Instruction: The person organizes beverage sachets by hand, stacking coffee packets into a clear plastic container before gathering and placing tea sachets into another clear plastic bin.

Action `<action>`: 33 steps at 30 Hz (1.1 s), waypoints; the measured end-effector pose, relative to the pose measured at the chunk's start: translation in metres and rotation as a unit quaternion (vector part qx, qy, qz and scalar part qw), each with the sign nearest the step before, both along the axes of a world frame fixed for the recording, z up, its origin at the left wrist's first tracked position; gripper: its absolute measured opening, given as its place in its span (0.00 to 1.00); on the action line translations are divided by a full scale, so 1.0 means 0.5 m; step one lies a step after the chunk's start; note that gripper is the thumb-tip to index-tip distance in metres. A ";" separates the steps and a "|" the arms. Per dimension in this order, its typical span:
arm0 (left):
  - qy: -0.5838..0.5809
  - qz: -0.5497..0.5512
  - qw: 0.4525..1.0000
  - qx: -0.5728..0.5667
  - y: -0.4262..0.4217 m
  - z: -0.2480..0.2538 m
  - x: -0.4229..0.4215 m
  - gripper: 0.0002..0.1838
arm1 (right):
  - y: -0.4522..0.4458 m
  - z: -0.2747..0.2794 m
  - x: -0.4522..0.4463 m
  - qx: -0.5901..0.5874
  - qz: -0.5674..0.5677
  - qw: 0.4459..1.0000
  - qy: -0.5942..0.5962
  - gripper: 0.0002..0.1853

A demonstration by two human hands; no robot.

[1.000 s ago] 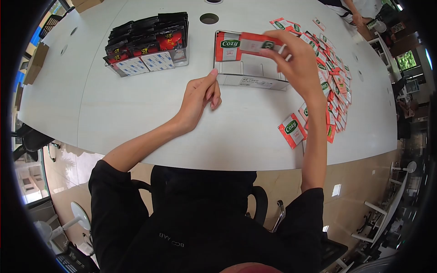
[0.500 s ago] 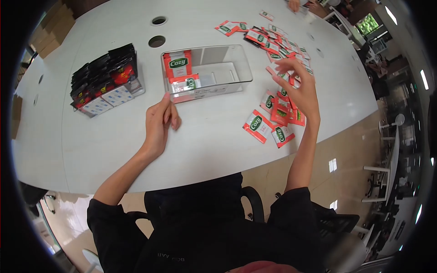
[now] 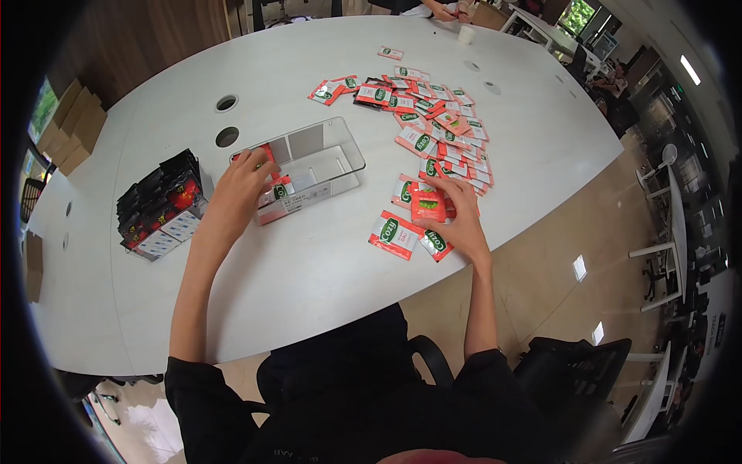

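Note:
A clear plastic bin [image 3: 348, 182] stands on the table with a few red-and-white Cozy sachets at its left end. My left hand [image 3: 241, 185] reaches over that end, fingers bent and closed on a sachet [image 3: 267, 150] inside; the fingers partly cover it. To the right, my right hand [image 3: 464, 220] has its thumb and fingers around the edges of a red sachet [image 3: 427, 204] with a green picture. That sachet lies over other Cozy sachets, among them one in front [image 3: 395, 235] and one beside the thumb [image 3: 437, 243].
A spread pile of Cozy sachets [image 3: 444, 127] covers the table behind my right hand. At left stands a clear box packed with black packets [image 3: 162, 203]. Two round cable holes [image 3: 226, 137] lie behind the bin. Another person's hand [image 3: 442, 11] and a white cup [image 3: 466, 35] are at the far edge.
My left hand has gone from the bin's front corner to the sachets inside it. My right hand has come down and nearer, onto the red sachet. The head view has shifted.

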State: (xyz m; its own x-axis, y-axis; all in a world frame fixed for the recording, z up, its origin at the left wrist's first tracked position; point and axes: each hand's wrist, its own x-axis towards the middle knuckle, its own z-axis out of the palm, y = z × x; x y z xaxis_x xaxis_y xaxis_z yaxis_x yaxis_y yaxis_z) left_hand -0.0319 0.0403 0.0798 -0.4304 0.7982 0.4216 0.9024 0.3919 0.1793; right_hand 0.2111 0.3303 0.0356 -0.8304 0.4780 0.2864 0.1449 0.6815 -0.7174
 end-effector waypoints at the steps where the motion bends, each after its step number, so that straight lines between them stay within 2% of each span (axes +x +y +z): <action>1: 0.004 0.002 0.998 -0.064 0.006 -0.007 -0.014 0.18 | 0.000 -0.006 -0.004 0.000 -0.001 1.000 0.004 0.38; 2: 0.008 0.001 0.998 -0.064 0.011 -0.010 -0.027 0.18 | 0.002 -0.015 -0.008 0.022 0.004 1.000 0.015 0.38; 4: -0.043 -0.016 0.985 -0.165 0.026 -0.014 -0.048 0.22 | 0.005 -0.020 -0.010 0.063 0.011 0.997 0.042 0.38; 5: -0.041 -0.017 0.986 -0.164 0.033 -0.016 -0.050 0.22 | 0.006 -0.016 -0.008 0.064 0.010 0.997 0.044 0.38; 8: 0.036 -0.010 0.985 -0.166 0.042 -0.018 -0.049 0.23 | 0.005 -0.012 -0.004 0.110 0.002 0.992 0.062 0.36; 10: 0.124 0.013 0.963 -0.238 0.049 -0.013 -0.049 0.20 | 0.008 -0.014 -0.003 0.010 -0.014 0.997 0.077 0.34; 11: 0.128 0.015 0.964 -0.233 0.053 -0.007 -0.049 0.20 | 0.011 -0.015 -0.004 0.015 -0.013 0.996 0.083 0.34; 14: 0.185 0.004 0.947 -0.261 0.056 -0.005 -0.051 0.08 | 0.010 -0.014 -0.004 0.004 -0.019 0.993 0.117 0.33; 17: 0.248 -0.011 0.941 -0.228 0.054 -0.011 -0.057 0.07 | 0.016 -0.020 -0.001 0.011 -0.013 0.993 0.119 0.34; 19: 0.251 -0.012 0.948 -0.196 0.051 -0.017 -0.064 0.05 | 0.019 -0.024 0.000 0.021 -0.012 0.992 0.121 0.35; 21: 0.242 -0.052 0.944 -0.219 0.048 -0.010 -0.073 0.17 | 0.014 -0.018 -0.001 0.005 -0.018 0.992 0.124 0.35; 26: 0.277 -0.067 0.930 -0.231 0.047 -0.009 -0.078 0.18 | 0.010 -0.012 0.002 -0.005 -0.025 0.992 0.123 0.34; 33: 0.232 -0.092 0.939 -0.236 0.046 -0.003 -0.091 0.19 | 0.013 -0.014 0.004 -0.002 -0.019 0.992 0.127 0.34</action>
State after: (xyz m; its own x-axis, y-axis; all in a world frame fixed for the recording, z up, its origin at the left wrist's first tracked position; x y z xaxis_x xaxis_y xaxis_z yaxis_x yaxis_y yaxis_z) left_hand -0.0772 0.0634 0.0782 -0.1239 0.9863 0.1091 0.9008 0.1579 -0.4046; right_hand 0.2133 0.3369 0.0284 -0.7128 0.5085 0.4831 -0.0163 0.6766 -0.7362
